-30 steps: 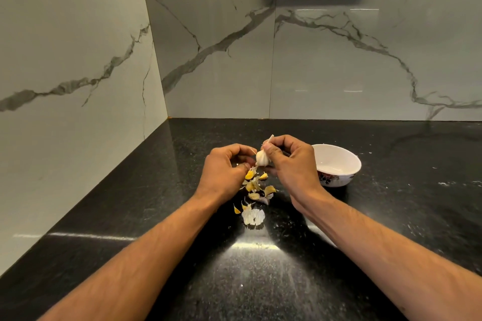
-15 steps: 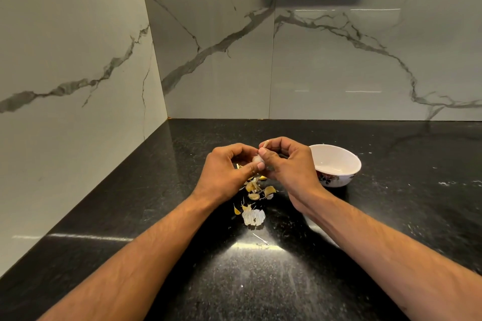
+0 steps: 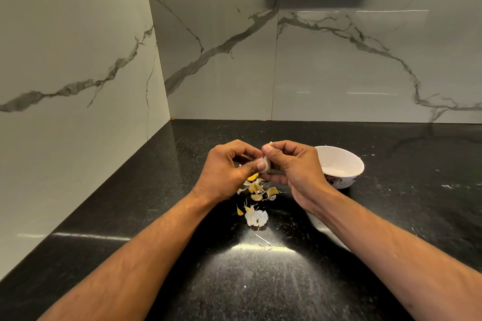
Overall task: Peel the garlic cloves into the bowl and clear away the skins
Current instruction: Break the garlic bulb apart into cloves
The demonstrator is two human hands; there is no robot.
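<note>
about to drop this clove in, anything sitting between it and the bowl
Nothing visible on the counter blocks it. The garlic clove is pinched by both the left hand and right hand; only the right hand lies between it and the white bowl.

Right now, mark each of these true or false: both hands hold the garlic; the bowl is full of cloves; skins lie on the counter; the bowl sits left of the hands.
1. Both the left hand and the right hand hold the garlic clove. True.
2. The bowl is full of cloves. False: no cloves show in it.
3. Skins lie on the counter. True.
4. The bowl sits left of the hands. False: it sits to their right.
</note>
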